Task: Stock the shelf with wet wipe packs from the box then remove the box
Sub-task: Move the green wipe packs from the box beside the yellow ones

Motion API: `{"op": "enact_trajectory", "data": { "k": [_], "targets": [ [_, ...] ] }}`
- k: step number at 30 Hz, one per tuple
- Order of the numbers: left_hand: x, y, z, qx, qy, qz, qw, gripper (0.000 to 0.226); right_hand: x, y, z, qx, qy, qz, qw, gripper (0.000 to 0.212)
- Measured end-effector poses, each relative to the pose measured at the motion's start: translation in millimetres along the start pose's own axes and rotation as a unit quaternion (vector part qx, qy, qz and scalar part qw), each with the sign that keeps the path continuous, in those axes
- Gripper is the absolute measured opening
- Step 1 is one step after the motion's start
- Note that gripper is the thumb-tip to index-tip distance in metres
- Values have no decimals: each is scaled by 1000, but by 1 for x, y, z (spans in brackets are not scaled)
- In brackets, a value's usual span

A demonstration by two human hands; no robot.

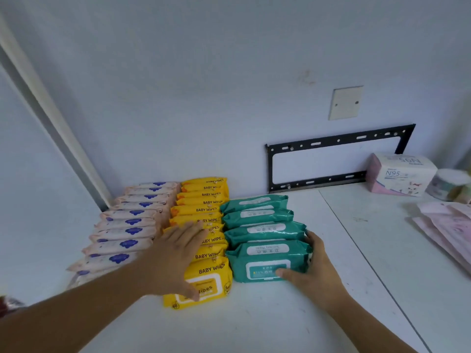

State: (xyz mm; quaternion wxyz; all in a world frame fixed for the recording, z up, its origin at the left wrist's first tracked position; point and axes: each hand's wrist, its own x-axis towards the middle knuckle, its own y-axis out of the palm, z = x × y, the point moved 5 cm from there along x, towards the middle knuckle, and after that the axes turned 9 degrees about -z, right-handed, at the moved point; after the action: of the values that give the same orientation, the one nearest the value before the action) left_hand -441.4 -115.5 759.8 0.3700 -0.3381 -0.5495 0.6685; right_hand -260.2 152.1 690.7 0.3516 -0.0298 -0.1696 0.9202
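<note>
Three rows of wet wipe packs stand on the white shelf [280, 314] against the wall: pink packs [127, 231] at the left, yellow "BABY WIPES" packs [204, 200] in the middle, teal packs [257, 217] at the right. My left hand [175, 261] lies flat with spread fingers on the front yellow packs. My right hand [313, 271] grips the front teal pack [265, 261], thumb on its face and fingers around its right end. No box is in view.
A black metal bracket [331, 159] and a blank wall plate [346, 103] are fixed to the wall behind. At the right stand an N95 mask box [400, 174], a round tub [448, 184] and flat pink packets [446, 228].
</note>
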Motion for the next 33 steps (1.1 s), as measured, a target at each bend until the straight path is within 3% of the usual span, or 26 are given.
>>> {"op": "enact_trajectory", "data": {
  "k": [7, 15, 19, 22, 24, 26, 29, 31, 33],
  "targets": [
    [-7, 19, 10, 27, 38, -31, 998, 128, -6, 2, 5, -36, 23, -32, 999, 98],
    [-26, 22, 14, 11, 38, -76, 996, 118, -20, 5, 16, -62, 39, -52, 996, 115],
    [-62, 2, 45, -71, -47, -93, 992, 124, -35, -8, 38, -97, 16, -172, 980, 123],
    [-103, 1, 88, -89, -152, -108, 978, 134, -55, 2, 80, -108, -80, -232, 963, 103],
    [-130, 15, 109, -80, -201, -82, 973, 140, -67, 31, 102, -172, -179, -202, 948, 95],
    [-148, 31, 118, -68, -228, -47, 970, 140, -73, 72, 113, -247, -249, -111, 930, 97],
    [-156, 43, 123, -74, -275, -49, 957, 133, -78, 136, 117, -365, -315, 16, 876, 103],
    [-151, 42, 125, -100, -294, -71, 948, 129, -74, 167, 118, -435, -350, 47, 828, 110],
    [-143, 40, 126, -132, -306, -82, 939, 125, -65, 185, 119, -473, -357, 62, 803, 109]
  ]
}}
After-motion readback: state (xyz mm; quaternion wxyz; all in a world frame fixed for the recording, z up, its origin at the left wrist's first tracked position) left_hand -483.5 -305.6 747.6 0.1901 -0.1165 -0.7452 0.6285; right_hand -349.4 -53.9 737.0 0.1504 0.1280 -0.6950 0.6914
